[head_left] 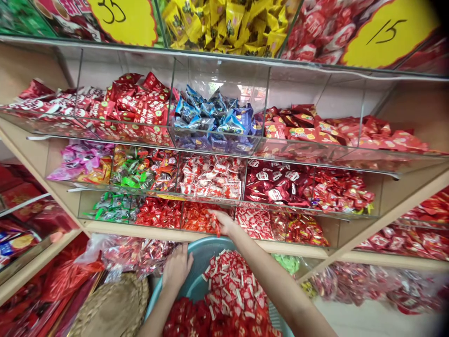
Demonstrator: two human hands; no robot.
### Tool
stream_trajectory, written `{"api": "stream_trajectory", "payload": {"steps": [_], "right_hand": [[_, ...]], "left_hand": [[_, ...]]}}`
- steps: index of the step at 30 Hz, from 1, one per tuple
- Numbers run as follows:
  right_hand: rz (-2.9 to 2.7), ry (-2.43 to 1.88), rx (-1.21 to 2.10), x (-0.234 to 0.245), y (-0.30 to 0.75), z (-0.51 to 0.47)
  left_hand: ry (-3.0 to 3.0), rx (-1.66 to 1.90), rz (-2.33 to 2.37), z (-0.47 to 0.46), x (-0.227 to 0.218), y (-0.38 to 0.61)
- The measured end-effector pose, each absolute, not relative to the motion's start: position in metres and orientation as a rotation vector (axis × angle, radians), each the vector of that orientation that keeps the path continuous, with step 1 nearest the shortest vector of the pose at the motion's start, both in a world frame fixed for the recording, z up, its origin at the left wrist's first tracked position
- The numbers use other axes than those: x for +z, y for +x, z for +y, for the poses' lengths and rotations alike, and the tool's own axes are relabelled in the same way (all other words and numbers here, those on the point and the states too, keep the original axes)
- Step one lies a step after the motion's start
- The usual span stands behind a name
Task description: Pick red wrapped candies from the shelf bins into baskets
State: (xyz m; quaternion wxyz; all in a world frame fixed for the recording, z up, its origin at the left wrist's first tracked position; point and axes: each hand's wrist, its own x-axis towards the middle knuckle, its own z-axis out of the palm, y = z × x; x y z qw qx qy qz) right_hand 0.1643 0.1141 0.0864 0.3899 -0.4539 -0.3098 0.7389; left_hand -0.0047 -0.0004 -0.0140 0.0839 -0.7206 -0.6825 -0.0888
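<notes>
My right hand [224, 223] reaches into a bottom-row bin of orange-red wrapped candies [196, 216]. Its fingers are closed on a red wrapped candy [217, 229] at the bin's front edge. My left hand [178, 267] lies over the left rim of a teal plastic basin [196, 281], its fingers curled on that rim and partly hidden. In the basin are many red-and-white wrapped candies [236, 281] and darker red wrapped ones [189, 318]. My right forearm crosses above the basin's right side.
Clear-fronted shelf bins hold blue-wrapped sweets [210, 114], maroon packets [277, 182] and green-wrapped candies [112, 208]. Yellow price signs [389, 32] hang above. A woven round lid or stool [112, 304] stands left of the basin; bagged candies [368, 285] lie under the shelf at right.
</notes>
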Motion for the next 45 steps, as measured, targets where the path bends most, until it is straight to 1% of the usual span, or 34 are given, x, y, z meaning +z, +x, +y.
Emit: {"api": "stream_trajectory", "payload": {"steps": [3,6,11,17,20,25,31,34,38,41,45], "right_hand": [[-0.871,-1.105,2.013,0.089,0.180,0.070],[-1.144,-1.060,2.097,0.085,0.211,0.023],[-1.281,-1.314,1.911,0.071,0.273,-0.040],[-1.339,-1.534,1.709,0.058,0.318,-0.083],[-1.375,-1.578,1.694,0.051,0.324,-0.095],[-1.570,-1.524,1.652,0.041,0.313,-0.105],[-1.763,-1.522,1.581,0.041,0.294,-0.105],[-1.663,-1.512,1.553,0.051,0.298,-0.099],[-1.172,-1.398,1.582,0.059,0.307,-0.093],[-0.815,-1.319,1.528,0.052,0.308,-0.093],[-0.717,-1.300,1.354,0.036,0.303,-0.096]], "left_hand": [[-2.152,-0.257,-2.014,-0.001,-0.013,-0.005],[-2.163,-0.264,-2.018,-0.001,-0.013,-0.005],[-2.181,-0.290,-2.020,0.000,-0.012,-0.002],[-2.177,-0.278,-1.985,0.000,-0.011,-0.001],[-2.176,-0.278,-1.994,-0.001,-0.011,-0.001],[-2.164,-0.246,-1.974,-0.002,-0.011,-0.001],[-2.145,-0.230,-1.978,-0.002,-0.012,-0.002],[-2.146,-0.240,-1.988,-0.002,-0.012,-0.002],[-2.153,-0.258,-1.985,-0.002,-0.011,-0.002],[-2.151,-0.257,-1.981,-0.002,-0.011,-0.001],[-2.162,-0.273,-1.988,-0.002,-0.011,-0.001]]}}
